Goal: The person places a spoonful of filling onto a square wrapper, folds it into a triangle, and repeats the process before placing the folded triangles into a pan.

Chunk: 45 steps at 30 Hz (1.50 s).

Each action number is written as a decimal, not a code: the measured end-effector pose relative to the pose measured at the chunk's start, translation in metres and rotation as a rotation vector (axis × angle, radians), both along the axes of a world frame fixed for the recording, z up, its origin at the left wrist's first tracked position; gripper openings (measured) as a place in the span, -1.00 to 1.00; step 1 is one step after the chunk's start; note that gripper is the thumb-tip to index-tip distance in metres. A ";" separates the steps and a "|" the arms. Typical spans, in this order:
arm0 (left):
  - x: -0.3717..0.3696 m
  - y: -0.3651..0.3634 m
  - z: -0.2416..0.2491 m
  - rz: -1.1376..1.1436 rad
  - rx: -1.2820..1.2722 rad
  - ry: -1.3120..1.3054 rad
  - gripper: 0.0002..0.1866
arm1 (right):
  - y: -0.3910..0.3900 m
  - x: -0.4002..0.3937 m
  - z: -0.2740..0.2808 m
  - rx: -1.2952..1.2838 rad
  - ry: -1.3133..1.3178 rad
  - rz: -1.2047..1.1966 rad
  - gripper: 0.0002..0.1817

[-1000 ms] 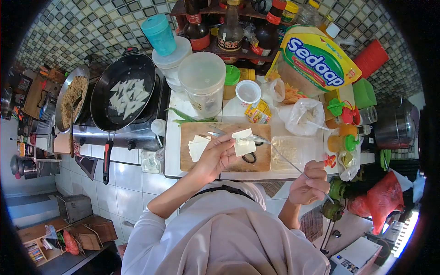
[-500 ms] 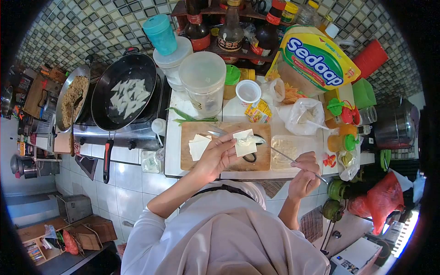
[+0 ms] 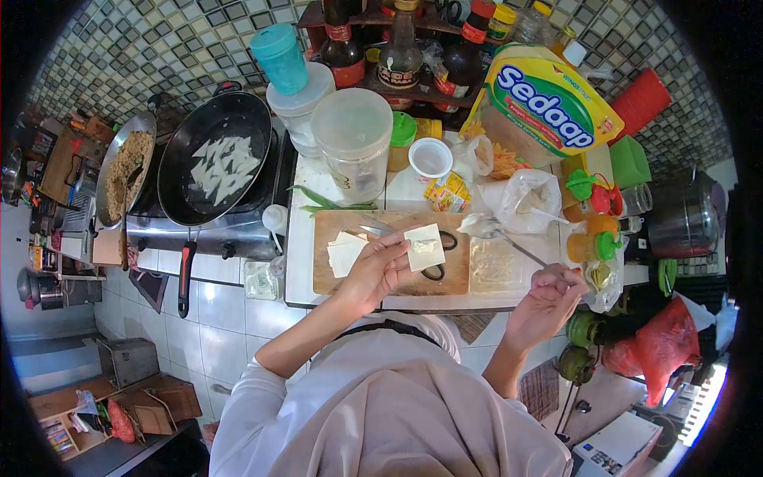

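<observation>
My left hand holds a square pale dough wrapper by its left edge, above the wooden cutting board. A shiny wet patch lies on the wrapper's middle. Farther right, my right hand grips a spoon by its handle end. White paste covers the spoon's bowl, which is raised in front of a plastic bag. More square wrappers lie on the board, left of my left hand. Scissors rest there too, partly hidden by the held wrapper.
A clear shallow plastic container sits right of the board. On the stove at left are a black pan with white folded pieces and a wok with brown food. Behind the board stand a large tub and a white cup.
My right hand has moved right with the spoon, so its bowl has left the wrapper. The white lump on the wrapper is now only a thin wet patch. My left hand stays put.
</observation>
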<state>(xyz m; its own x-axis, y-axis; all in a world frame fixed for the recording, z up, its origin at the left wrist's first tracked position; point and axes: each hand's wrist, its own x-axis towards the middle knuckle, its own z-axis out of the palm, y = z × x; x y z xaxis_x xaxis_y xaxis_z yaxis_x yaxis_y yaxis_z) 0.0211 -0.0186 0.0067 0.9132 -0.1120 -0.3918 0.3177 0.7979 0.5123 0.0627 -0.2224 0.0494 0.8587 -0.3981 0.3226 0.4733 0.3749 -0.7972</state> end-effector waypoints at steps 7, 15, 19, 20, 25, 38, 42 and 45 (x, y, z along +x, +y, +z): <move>-0.003 0.003 0.005 0.036 -0.024 -0.014 -0.67 | -0.055 0.022 -0.028 -0.289 0.242 -0.234 -0.77; 0.001 0.000 0.003 0.061 -0.012 -0.020 -0.69 | -0.084 0.028 -0.074 -0.638 0.302 -0.222 -0.77; 0.000 -0.001 0.005 0.075 -0.022 -0.003 -0.70 | -0.079 0.029 -0.063 -0.766 0.202 -0.496 -0.70; 0.001 -0.002 0.006 0.089 -0.025 -0.005 -0.70 | -0.075 0.028 -0.058 -0.764 0.204 -0.500 -0.70; 0.001 -0.009 0.009 0.115 -0.039 0.001 -0.70 | -0.012 0.010 -0.030 -1.195 -0.054 -0.102 -0.76; -0.012 -0.023 0.001 0.079 -0.081 -0.084 -0.63 | 0.037 0.006 -0.033 -1.308 -0.509 0.332 -0.70; -0.012 -0.028 0.008 0.117 -0.119 -0.062 -0.68 | 0.038 0.001 -0.032 -1.209 -0.410 0.272 -0.77; -0.016 -0.033 0.001 0.112 -0.064 -0.067 -0.63 | 0.038 0.000 -0.030 -1.145 -0.322 0.223 -0.79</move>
<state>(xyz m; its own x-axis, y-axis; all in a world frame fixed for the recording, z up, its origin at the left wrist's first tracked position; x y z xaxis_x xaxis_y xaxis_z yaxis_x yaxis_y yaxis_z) 0.0055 -0.0518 0.0077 0.9452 -0.0310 -0.3251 0.1918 0.8584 0.4758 0.0627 -0.1845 0.0195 0.6876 0.4045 0.6030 0.7260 -0.3719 -0.5784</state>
